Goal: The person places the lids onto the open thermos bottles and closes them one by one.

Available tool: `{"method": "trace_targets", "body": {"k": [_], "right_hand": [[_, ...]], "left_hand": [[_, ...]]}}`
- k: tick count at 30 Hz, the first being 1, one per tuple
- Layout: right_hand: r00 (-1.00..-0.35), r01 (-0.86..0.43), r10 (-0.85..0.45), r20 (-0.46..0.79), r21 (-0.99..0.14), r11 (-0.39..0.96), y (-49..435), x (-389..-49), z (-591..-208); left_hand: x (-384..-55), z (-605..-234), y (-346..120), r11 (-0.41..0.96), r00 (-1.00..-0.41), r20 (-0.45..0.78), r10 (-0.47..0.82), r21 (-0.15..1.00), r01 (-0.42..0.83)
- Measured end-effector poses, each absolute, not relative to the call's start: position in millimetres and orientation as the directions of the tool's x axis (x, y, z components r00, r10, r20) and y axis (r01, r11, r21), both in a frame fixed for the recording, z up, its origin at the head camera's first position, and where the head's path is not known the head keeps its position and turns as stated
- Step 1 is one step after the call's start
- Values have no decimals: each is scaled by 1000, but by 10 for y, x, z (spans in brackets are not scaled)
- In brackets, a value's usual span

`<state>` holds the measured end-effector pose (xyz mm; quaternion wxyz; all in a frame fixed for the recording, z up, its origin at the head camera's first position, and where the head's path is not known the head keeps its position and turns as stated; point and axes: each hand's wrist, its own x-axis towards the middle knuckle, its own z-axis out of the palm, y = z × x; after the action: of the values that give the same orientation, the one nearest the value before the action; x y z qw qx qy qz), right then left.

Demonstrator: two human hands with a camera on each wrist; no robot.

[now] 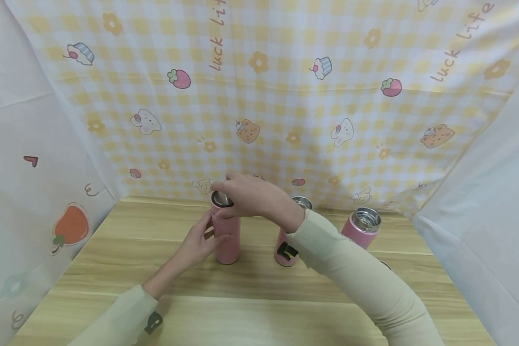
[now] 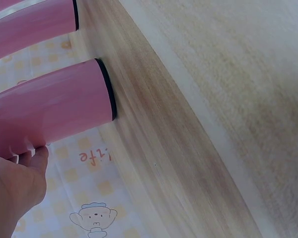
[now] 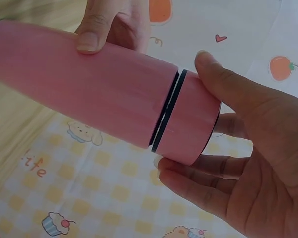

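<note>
A pink thermos bottle (image 1: pixel 227 245) stands upright on the wooden table, left of the middle. Low on its side, my left hand (image 1: pixel 201 242) grips it, thumb across the front and fingers round the back. At the top, my right hand (image 1: pixel 255 199) holds the pink lid (image 3: pixel 191 119) between thumb and fingers. A thin gap between dark rings shows where lid and body meet in the right wrist view. The left wrist view shows the bottle's black-edged base (image 2: pixel 109 91) on the table and some left fingertips against its side.
Behind my right forearm stand two more pink bottles, a middle one (image 1: pixel 284 245) and a right one (image 1: pixel 358 231), both lidless with bare steel mouths. A dark curved edge (image 1: pixel 386 265) peeks out beside the sleeve. A yellow checked cloth (image 1: pixel 277 105) hangs behind the table.
</note>
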<state>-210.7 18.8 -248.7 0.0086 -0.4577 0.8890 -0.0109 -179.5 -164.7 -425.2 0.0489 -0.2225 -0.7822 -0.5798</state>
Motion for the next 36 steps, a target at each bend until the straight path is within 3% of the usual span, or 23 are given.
{"method": "trace_targets", "body": {"k": [5, 12, 15, 20, 36], "right_hand": [[-531, -844, -847, -9, -77, 530, 231, -2149, -2493], [-399, -893, -916, -39, -211, 398, 284, -2224, -2464], [-373, -892, -926, -61, -252, 376, 296, -2232, -2445], [-393, -871, -915, -96, -279, 404, 300, -2213, -2431], [-465, -854, -881, -88, -218, 473, 281, -2147, -2452]], "left_hand": [[-1791, -4244, -1649, 224, -898, 329, 292, 890, 398], [-1789, -4244, -1655, 234, -899, 322, 295, 888, 395], [-1785, -4244, -1655, 248, -901, 323, 290, 884, 396], [-1786, -4248, -1653, 254, -899, 330, 287, 879, 404], [-1788, -4259, -1645, 241, -899, 328, 289, 884, 401]]}}
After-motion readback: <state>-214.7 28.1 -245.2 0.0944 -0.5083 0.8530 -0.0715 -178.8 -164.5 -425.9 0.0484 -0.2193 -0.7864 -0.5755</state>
